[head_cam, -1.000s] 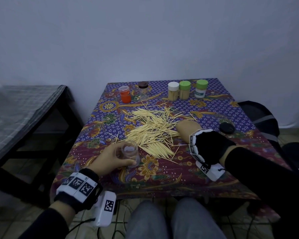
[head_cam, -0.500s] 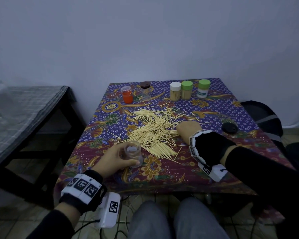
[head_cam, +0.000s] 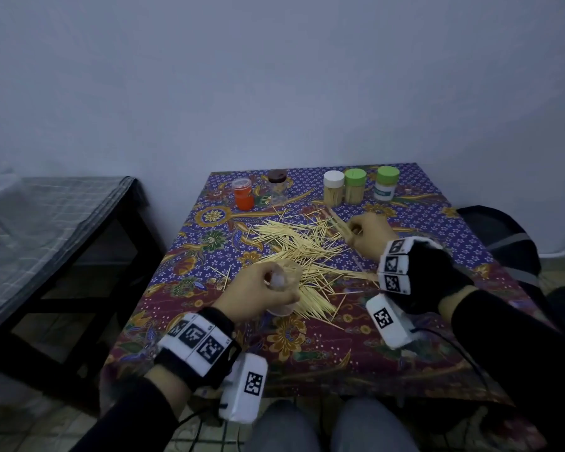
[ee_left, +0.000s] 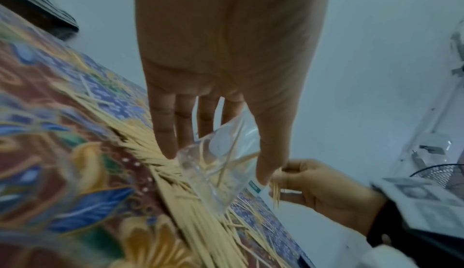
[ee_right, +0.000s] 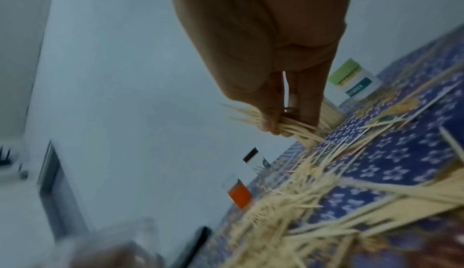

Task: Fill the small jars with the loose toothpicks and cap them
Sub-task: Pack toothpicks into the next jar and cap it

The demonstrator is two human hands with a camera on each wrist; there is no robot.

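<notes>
Left hand curled round a clear jar, held tilted over the near edge of the toothpick pile on the surface, mouth apparently angled up and toward the right, long axis leaning rather than upright; a few toothpicks already inside, lying crosswise. Right hand closed on a small bundle of toothpicks, lifted at the far right of the pile, well apart from the jar. Bundle splayed, tips fanned toward the far left, long axis roughly level.

Likely trouble: splayed tips catching the jar's rim and spilling back onto the pile. Crossed sticks inside possibly blocking the bundle. Too steep a tilt possibly letting the contents slide out.
</notes>
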